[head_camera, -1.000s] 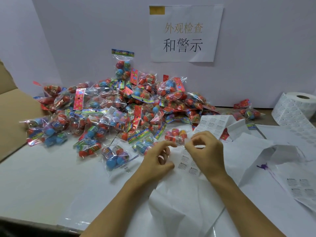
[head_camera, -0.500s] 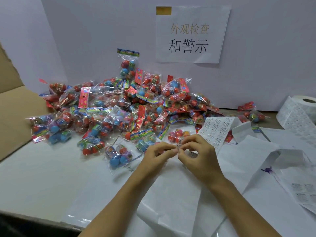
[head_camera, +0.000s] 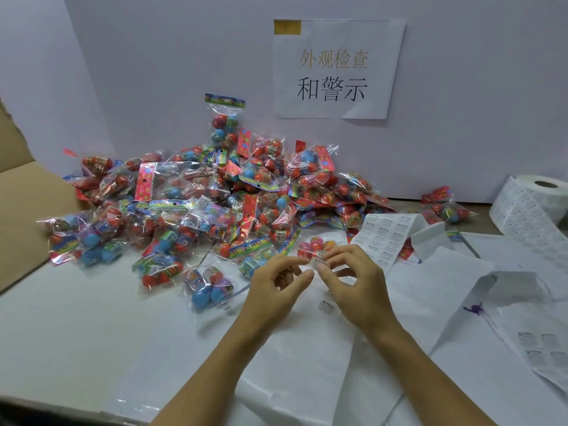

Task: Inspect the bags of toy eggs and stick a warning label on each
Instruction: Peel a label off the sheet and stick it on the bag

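A big pile of clear toy egg bags (head_camera: 215, 195) with red and blue eggs lies against the back wall. One bag with pink and orange eggs (head_camera: 316, 244) sits just behind my fingertips. My left hand (head_camera: 276, 284) and my right hand (head_camera: 356, 287) meet above the white paper and pinch a small white warning label (head_camera: 318, 262) between thumbs and forefingers. A strip of printed labels (head_camera: 384, 235) curls up just right of my hands. Another bag with blue eggs (head_camera: 209, 287) lies left of my left hand.
A label roll (head_camera: 538, 204) stands at the far right, and its used backing paper (head_camera: 307, 348) spreads over the white table under my arms. One loose label (head_camera: 327, 306) lies on that paper. An open cardboard box (head_camera: 24, 210) fills the left side. A paper sign (head_camera: 335, 69) hangs on the wall.
My hands came together from slightly apart and rose off the backing paper, and they hold the small label between the fingertips. The view shifted a little to the left.
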A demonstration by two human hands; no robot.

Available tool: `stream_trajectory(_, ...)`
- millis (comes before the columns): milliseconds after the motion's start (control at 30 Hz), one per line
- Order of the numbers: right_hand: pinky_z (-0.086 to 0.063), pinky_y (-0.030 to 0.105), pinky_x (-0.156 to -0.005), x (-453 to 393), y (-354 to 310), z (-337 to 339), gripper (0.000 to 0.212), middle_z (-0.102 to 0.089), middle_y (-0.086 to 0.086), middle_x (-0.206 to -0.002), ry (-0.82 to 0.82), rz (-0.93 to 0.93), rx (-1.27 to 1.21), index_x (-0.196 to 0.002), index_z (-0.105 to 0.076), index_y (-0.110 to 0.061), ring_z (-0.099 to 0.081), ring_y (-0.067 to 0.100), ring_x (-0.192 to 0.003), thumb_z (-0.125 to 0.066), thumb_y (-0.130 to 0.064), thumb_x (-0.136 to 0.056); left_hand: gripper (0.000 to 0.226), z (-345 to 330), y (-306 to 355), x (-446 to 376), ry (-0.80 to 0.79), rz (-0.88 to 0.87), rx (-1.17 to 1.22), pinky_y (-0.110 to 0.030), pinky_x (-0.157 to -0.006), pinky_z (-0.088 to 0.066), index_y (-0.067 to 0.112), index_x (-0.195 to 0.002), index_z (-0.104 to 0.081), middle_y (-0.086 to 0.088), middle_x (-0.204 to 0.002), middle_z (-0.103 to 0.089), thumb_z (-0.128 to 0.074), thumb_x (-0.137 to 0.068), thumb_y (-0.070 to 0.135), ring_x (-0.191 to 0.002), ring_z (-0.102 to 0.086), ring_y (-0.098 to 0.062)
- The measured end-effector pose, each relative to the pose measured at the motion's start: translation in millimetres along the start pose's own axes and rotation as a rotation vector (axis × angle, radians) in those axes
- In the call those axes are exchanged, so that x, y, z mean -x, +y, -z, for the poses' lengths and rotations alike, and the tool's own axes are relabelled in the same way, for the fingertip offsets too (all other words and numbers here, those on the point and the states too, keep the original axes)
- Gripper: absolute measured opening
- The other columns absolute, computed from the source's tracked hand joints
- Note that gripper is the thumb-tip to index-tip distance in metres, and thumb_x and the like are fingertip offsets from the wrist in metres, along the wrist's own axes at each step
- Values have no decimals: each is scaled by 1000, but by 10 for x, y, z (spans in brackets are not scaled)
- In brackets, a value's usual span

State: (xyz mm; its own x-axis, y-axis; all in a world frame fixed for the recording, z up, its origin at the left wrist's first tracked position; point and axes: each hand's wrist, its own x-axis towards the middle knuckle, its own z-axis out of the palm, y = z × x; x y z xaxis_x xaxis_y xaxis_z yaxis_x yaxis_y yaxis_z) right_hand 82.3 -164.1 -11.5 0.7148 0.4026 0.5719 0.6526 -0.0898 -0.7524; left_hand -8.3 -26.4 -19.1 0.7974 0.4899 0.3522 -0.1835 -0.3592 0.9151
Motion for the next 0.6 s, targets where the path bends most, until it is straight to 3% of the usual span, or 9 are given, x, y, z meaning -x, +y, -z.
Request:
stream_trajectory(67,-52,19,-71,-14,-3,11,13,-66,-4,-92,71,-26,-18,-78,-69,-12,-65,8,-91,-77,-16,-87,11,2,-65,-3,161,-108,-294,-28,-75,-45,17,-99,-76,2,-85,-65,-77,-89,12,-86,-55,-14)
stream_trajectory(133,-49,12,-69,-24,-4,36,12,-66,-8,-92,106,-87,-48,-82,-67,-25,-63,4,-92,-75,-20,-90,14,64,-134,-31,250,-121,-582,-36,-90,-41,14,-100,-78,1,-100,-67,-78,-87,16,-106,-50,-21)
stream_trajectory(200,-49,8,-70,-29,-1,50,24,-65,-13,-97,116,-138,-92,-94,-62,-38,-62,-3,-93,-73,-17,-92,24,125,-194,-38,210,-8,-773,-39,-103,-33,22,-111,-77,5,-118,-63,-73,-87,25,-124,-41,-23)
stream_trajectory(267,-49,7,-70,-37,1,53,34,-64,-16,-100,123,-187,-132,-112,-56,-37,-61,-10,-93,-72,-14,-92,36,157,-245,-27,146,57,-869,-41,-111,-27,31,-123,-71,11,-130,-57,-68,-87,30,-134,-36,-20)
stream_trajectory(333,-48,6,-70,-39,2,39,46,-65,-15,-100,121,-207,-150,-127,-49,-34,-62,-10,-91,-71,-13,-92,39,169,-271,-18,132,25,-819,-37,-108,-33,30,-127,-70,11,-131,-60,-69,-88,27,-132,-42,-19)
stream_trajectory(500,-53,13,-76,-10,38,-2,69,-70,-11,-104,41,-233,-173,-141,-34,-44,-68,1,-91,-72,-15,-92,30,161,-211,-80,197,-87,-583,-23,-98,-41,17,-118,-78,2,-121,-73,-74,-89,10,-118,-59,-20)
stream_trajectory(600,-56,26,-87,-12,55,-22,82,-72,-8,-108,-26,-277,-223,-153,-24,-40,-71,6,-98,-75,-22,-91,29,135,-137,-112,216,-208,-405,-29,-103,-49,10,-115,-78,-2,-119,-74,-78,-87,4,-114,-65,-19)
